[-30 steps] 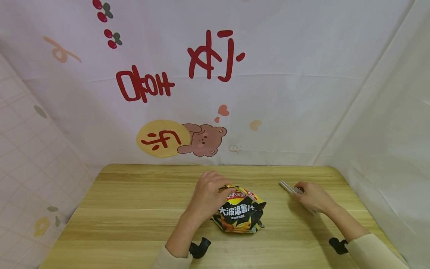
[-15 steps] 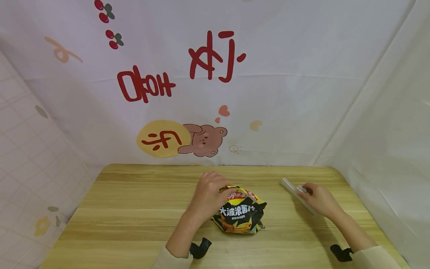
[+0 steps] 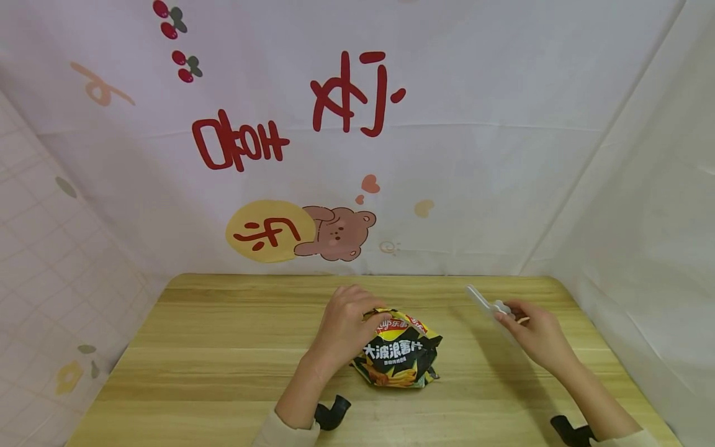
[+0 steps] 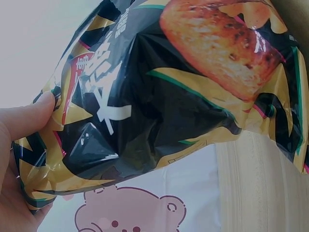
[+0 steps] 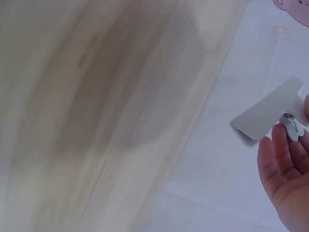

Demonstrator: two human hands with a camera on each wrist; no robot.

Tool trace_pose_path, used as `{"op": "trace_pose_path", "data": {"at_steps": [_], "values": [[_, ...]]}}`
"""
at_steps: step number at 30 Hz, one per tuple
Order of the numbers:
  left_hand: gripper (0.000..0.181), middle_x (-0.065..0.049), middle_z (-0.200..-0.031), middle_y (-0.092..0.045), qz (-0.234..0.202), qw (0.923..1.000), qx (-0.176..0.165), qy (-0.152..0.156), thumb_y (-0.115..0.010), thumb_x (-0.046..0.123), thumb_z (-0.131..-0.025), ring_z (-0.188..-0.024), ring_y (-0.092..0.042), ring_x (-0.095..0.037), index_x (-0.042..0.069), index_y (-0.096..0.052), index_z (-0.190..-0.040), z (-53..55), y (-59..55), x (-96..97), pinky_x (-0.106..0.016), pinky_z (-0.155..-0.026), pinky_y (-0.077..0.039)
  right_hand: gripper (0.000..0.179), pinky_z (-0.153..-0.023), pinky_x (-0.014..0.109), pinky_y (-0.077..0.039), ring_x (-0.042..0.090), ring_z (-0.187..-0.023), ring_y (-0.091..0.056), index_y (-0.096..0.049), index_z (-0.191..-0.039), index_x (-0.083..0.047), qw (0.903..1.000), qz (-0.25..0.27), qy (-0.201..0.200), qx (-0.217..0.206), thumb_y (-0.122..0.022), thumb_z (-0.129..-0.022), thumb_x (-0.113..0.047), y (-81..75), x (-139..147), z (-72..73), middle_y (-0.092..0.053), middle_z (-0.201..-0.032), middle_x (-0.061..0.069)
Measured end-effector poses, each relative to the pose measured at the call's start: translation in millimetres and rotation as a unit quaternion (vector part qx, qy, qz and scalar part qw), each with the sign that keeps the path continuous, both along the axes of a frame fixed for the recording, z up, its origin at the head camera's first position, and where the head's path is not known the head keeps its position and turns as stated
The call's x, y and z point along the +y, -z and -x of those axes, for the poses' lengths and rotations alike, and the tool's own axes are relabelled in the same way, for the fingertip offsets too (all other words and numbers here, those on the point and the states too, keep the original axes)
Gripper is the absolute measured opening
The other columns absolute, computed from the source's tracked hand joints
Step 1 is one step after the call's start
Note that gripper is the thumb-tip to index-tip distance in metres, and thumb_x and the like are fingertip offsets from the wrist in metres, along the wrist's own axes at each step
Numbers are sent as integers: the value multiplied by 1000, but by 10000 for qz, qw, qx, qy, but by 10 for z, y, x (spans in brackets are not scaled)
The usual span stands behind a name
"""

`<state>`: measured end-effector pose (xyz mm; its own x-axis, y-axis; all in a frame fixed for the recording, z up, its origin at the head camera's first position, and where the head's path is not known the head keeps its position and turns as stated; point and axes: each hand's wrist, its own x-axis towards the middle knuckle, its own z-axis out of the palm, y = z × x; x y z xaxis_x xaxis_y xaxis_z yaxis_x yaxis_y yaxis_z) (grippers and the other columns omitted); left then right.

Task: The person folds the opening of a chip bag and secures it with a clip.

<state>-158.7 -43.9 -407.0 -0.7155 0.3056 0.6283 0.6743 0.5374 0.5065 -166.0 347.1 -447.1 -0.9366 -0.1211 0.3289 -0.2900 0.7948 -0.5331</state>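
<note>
A black and yellow potato chip bag (image 3: 399, 351) stands on the table at the middle. My left hand (image 3: 349, 320) pinches its upper left edge, thumb in front and fingers behind. In the left wrist view the chip bag (image 4: 145, 96) fills most of the frame, its front creased, with the left thumb (image 4: 31, 113) on it. To the right, my right hand (image 3: 536, 332) holds a white sealing clip (image 3: 486, 301) above the table. The right wrist view shows the clip (image 5: 268, 111) with its long flat jaw and a small metal spring; the fingers (image 5: 285, 150) grip its handle.
The wooden table (image 3: 234, 347) ends at a white printed cloth (image 3: 475, 186) behind and cloth walls on both sides. Black curved pieces (image 3: 334, 413) sit by both wrists.
The right hand has lifted the clip off the table and turned it slightly, drawing a little to the right. The left hand and the chip bag stay in place.
</note>
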Motion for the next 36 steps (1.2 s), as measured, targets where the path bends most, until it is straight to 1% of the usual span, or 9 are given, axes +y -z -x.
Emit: {"op": "trace_pose_path", "data": {"at_steps": [4,8,10,16,23,27,30,36], "values": [[14,5,-88,-78,11,10000,7,1,-91,14,-83,-88,-66,-12,11,-84,-94,3,7,-2,-33,-79,-48,31,-58,27,-55,18,-76,-70,-68,-122,7,9997,171,41,147,-72,-101,-16,-46,-60,-62,-73,-100,15],[14,6,-89,-78,23,10000,-46,-22,-91,16,-83,-89,-65,-11,12,-84,-95,1,12,1,-33,-79,-47,27,-59,26,-54,4,-79,-63,-69,-121,5,9990,271,60,345,-73,-100,-12,-94,-135,-130,-73,-98,13],[14,6,-89,-78,26,10000,-64,-35,-91,16,-83,-89,-65,-11,12,-84,-95,0,12,3,-33,-79,-47,25,-59,25,-54,0,-81,-61,-69,-120,4,9986,350,26,405,-72,-100,-10,-113,-175,-167,-72,-98,11],[14,6,-89,-78,20,10000,-59,-19,-91,16,-83,-89,-65,-11,12,-84,-95,1,16,3,-33,-79,-47,22,-58,24,-53,0,-83,-61,-68,-120,0,9963,664,-172,521,-71,-98,-1,-120,-280,-262,-68,-101,8],[13,6,-88,-77,67,10000,45,-26,-91,15,-83,-87,-66,-11,13,-84,-93,2,15,1,-32,-79,-48,27,-56,25,-54,1,-85,-62,-70,-118,-6,9938,835,-358,645,-74,-94,5,-62,-374,-332,-65,-101,2],[13,6,-88,-77,50,10000,9,-15,-91,15,-83,-88,-65,-11,12,-84,-94,-1,16,1,-32,-78,-47,30,-55,23,-51,1,-83,-59,-72,-114,-9,9920,733,-485,910,-76,-90,8,-39,-421,-357,-65,-99,-3],[14,6,-88,-77,18,10000,-46,1,-90,15,-84,-88,-65,-11,11,-84,-95,-4,17,3,-32,-78,-47,32,-53,22,-48,3,-78,-56,-73,-110,-9,9889,655,-672,1153,-78,-86,11,-29,-451,-367,-63,-95,-6],[14,5,-88,-77,47,10000,34,-6,-91,15,-83,-87,-65,-11,11,-84,-94,1,19,3,-32,-77,-47,40,-54,19,-41,4,-75,-50,-72,-106,-11,9820,784,-1032,1372,-78,-79,19,1,-501,-386,-58,-89,-7]]}}
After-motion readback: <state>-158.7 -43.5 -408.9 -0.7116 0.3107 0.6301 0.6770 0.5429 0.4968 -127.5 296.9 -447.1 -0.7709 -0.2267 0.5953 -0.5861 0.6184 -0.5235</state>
